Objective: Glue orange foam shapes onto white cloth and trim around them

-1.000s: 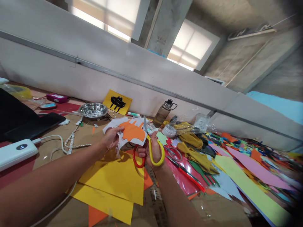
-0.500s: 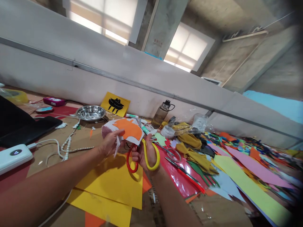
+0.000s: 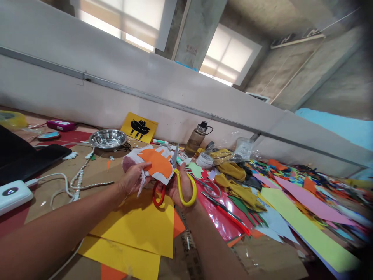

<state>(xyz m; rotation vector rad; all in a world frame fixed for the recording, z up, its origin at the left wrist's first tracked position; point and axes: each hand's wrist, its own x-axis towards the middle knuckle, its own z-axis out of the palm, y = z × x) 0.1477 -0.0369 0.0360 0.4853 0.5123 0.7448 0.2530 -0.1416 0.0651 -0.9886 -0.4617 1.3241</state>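
Observation:
My left hand (image 3: 135,178) pinches a piece of white fabric (image 3: 166,180) with an orange cut-out shape (image 3: 159,162) on its face and a mauve patch at its left end. A torn white strip hangs below the fingers. In my right hand (image 3: 176,188) is a pair of scissors (image 3: 190,194) with one yellow and one red handle loop. Their blades point up at the right edge of the white piece, and part of them is hidden behind it. Under both hands lie yellow sheets (image 3: 140,221).
A steel bowl (image 3: 94,140) and a yellow card with a black ship (image 3: 140,127) stand at the back. A bottle (image 3: 196,140) is near the wall. Tweezers (image 3: 224,212) lie on a red sheet (image 3: 214,223). Colourful scraps (image 3: 311,182) spread rightward; a power bank (image 3: 13,196) lies left.
The scissor blades now show more plainly beside the white piece's right edge, and the red loop sits closer to the yellow one. The view has shifted slightly.

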